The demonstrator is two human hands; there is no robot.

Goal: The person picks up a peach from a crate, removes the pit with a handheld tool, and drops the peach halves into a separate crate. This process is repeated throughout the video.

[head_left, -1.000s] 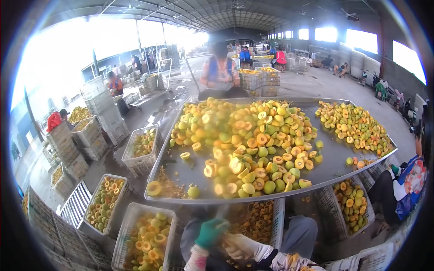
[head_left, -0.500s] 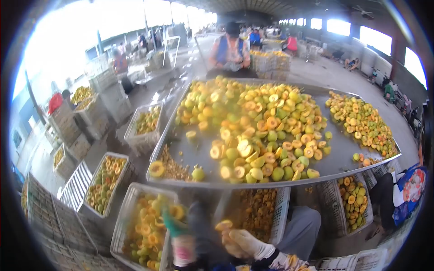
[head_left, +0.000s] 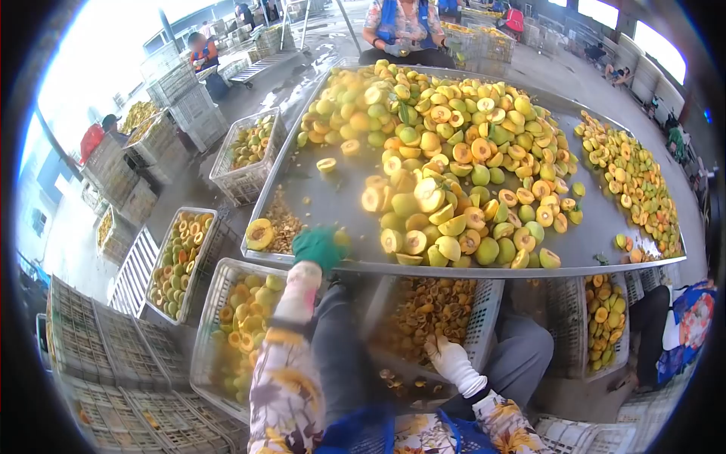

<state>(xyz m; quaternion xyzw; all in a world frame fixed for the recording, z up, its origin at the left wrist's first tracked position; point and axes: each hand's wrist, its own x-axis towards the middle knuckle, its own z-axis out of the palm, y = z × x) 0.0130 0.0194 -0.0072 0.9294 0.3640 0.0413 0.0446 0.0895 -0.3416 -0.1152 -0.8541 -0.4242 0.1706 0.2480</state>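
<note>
My left hand (head_left: 321, 248), in a green glove, reaches over the near left edge of the metal table (head_left: 355, 266). A greenish fruit shows at its fingertips, blurred, and whether the fingers grip it is hard to tell. My right hand (head_left: 451, 360), in a pale glove, hangs low over a crate of small brown-orange pieces (head_left: 431, 310); its fingers are curled together and what they hold, if anything, is hidden. Halved yellow-green fruit (head_left: 461, 151) is heaped on the table. Left of my left arm stands a crate of fruit halves (head_left: 246, 325).
Fruit crates (head_left: 181, 265) line the floor at left, with stacked empty crates (head_left: 106, 340) nearer. A person (head_left: 404, 30) sits across the table. At right are another crate (head_left: 605, 321) and a co-worker's patterned sleeve (head_left: 692, 314). My knees are below the table.
My left hand has moved from the left crate up to the table edge. My right hand has moved slightly right and up, and the fruit piece at its fingers no longer shows. The view has tilted down.
</note>
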